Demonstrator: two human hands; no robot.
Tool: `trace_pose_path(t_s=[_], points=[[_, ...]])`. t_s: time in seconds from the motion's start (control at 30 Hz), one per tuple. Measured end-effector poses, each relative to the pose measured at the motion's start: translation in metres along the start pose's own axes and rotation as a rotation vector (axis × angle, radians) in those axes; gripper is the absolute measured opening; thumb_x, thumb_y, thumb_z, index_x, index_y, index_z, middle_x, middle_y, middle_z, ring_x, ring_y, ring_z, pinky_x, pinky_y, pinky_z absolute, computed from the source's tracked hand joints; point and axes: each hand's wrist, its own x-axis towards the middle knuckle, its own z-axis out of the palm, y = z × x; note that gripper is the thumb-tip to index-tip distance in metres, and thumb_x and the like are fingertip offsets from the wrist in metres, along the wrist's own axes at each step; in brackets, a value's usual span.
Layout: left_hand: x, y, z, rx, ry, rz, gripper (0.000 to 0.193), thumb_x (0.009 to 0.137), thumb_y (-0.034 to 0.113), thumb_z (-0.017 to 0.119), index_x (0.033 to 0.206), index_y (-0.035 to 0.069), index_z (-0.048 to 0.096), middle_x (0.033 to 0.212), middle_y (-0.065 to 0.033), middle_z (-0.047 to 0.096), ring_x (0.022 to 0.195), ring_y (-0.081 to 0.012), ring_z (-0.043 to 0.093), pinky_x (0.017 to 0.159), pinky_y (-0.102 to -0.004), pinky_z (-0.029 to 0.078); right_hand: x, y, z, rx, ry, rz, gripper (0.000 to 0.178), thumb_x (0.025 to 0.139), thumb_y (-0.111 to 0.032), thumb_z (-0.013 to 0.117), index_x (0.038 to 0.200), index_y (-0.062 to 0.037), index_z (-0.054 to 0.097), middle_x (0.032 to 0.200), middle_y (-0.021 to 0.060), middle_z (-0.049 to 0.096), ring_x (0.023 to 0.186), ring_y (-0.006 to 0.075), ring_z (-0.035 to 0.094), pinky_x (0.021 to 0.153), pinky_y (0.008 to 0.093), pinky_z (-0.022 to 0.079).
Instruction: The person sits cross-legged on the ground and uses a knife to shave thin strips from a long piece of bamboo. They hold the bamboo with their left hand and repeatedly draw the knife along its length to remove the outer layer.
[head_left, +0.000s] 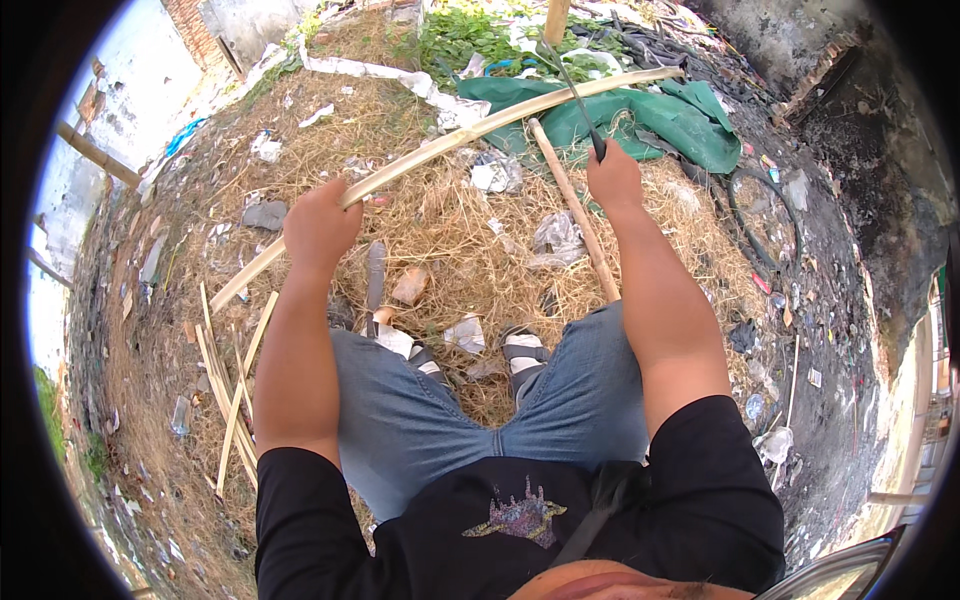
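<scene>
My left hand [322, 225] is closed around a long, pale split-bamboo strip [420, 155], which slants from the lower left up to the far right. In my right hand [614, 180] is the black handle of a long knife [578, 98]. Its narrow dark blade points away from me and crosses the strip towards the far end; whether the two touch, I cannot tell. A bamboo pole [570, 205] lies between my hands, running from near my right knee towards the strip. Beside my left forearm, a second knife [375, 275] with a broad grey blade rests on the ground.
Several thin bamboo strips [235, 390] lie crossed left of my left leg. A green sheet [650, 120] is spread at the far right, near a black hose loop [765, 215]. Dry straw, stones and litter cover the ground. A sooty wall [850, 110] stands at right.
</scene>
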Motion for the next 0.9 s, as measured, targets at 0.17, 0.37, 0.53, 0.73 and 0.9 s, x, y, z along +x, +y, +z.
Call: trace_pose_path(t_s=[0.17,0.37,0.53,0.73,0.9], points=[[-0.002,0.0,0.004,0.007,-0.033,0.075,0.02,0.086,0.029,0.07,0.086,0.01,0.068,0.072,-0.0139,0.068,0.072,-0.0363,0.068,0.067,-0.0482,0.051,-0.018,-0.022,-0.007,-0.034,-0.138,-0.203,0.021,0.099,-0.03,0.064,0.101,-0.0088,0.063,0.087,0.0202,0.072,0.087,0.0416,0.07,0.075,0.0531,0.053],[0.0,0.013,-0.006,-0.04,-0.037,0.032,0.02,0.085,0.029,0.07,0.088,0.01,0.069,0.075,-0.0147,0.068,0.074,-0.0374,0.068,0.069,-0.0488,0.052,-0.022,-0.036,-0.001,-0.02,-0.143,-0.291,0.025,0.099,-0.031,0.064,0.104,-0.007,0.061,0.088,0.0202,0.071,0.085,0.0437,0.069,0.075,0.054,0.053],[-0.001,0.001,-0.008,-0.032,-0.069,-0.021,0.019,0.085,0.029,0.07,0.09,0.011,0.07,0.075,-0.0161,0.068,0.075,-0.0396,0.067,0.068,-0.0495,0.052,-0.009,-0.01,-0.008,0.065,-0.112,-0.118,0.028,0.101,-0.033,0.062,0.104,-0.0056,0.062,0.089,0.0211,0.071,0.086,0.0451,0.068,0.076,0.0527,0.052],[0.001,0.005,-0.011,-0.046,-0.029,-0.026,0.018,0.086,0.028,0.07,0.091,0.011,0.07,0.076,-0.0155,0.068,0.074,-0.0387,0.068,0.067,-0.0494,0.052,-0.024,-0.04,-0.013,-0.121,-0.134,-0.377,0.02,0.096,-0.028,0.066,0.1,-0.0084,0.061,0.084,0.0189,0.069,0.086,0.0435,0.069,0.075,0.053,0.053],[0.003,0.011,-0.005,-0.006,0.076,0.062,0.018,0.087,0.029,0.071,0.091,0.012,0.07,0.073,-0.0134,0.068,0.073,-0.037,0.069,0.066,-0.0485,0.052,-0.011,-0.011,-0.002,-0.057,-0.162,-0.237,0.02,0.096,-0.027,0.066,0.104,-0.0093,0.063,0.086,0.0191,0.07,0.086,0.0422,0.069,0.075,0.0529,0.054]])
